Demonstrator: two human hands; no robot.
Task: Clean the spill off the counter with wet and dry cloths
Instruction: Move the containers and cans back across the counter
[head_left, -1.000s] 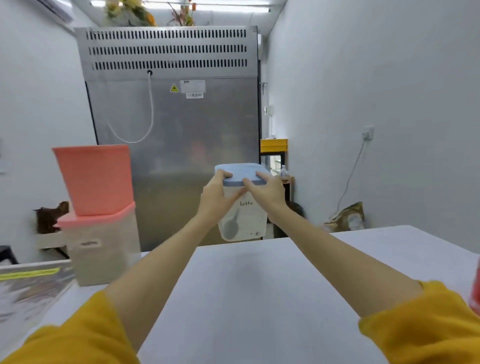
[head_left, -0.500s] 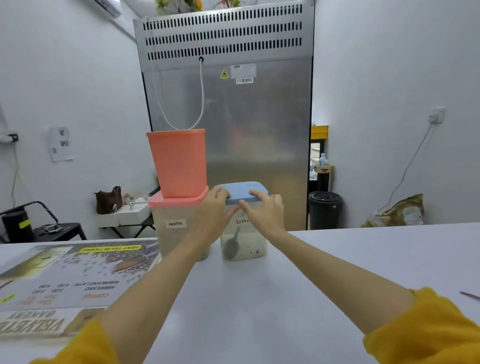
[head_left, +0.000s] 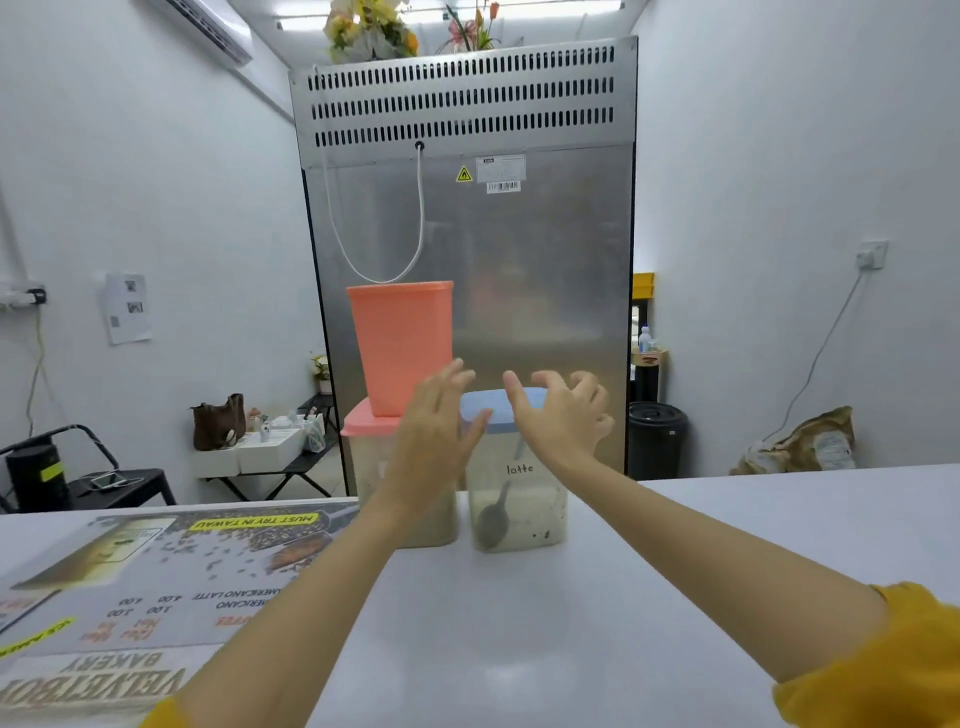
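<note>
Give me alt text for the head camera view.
Two open hands, left and right, hover beside a blue-lidded latte container on a white counter, next to a pink-lidded container topped by an orange tub.

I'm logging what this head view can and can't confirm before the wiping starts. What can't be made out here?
- Label on the pink-lidded container: hidden behind the left hand, head view.
- Spill and cloths: none show on the counter; its right end is cut off by the frame edge.
- Blue-lidded latte container: contents blurred behind the cloudy wall.
- Menu mat: small print unreadable.
- Right hand: holds nothing.
</note>
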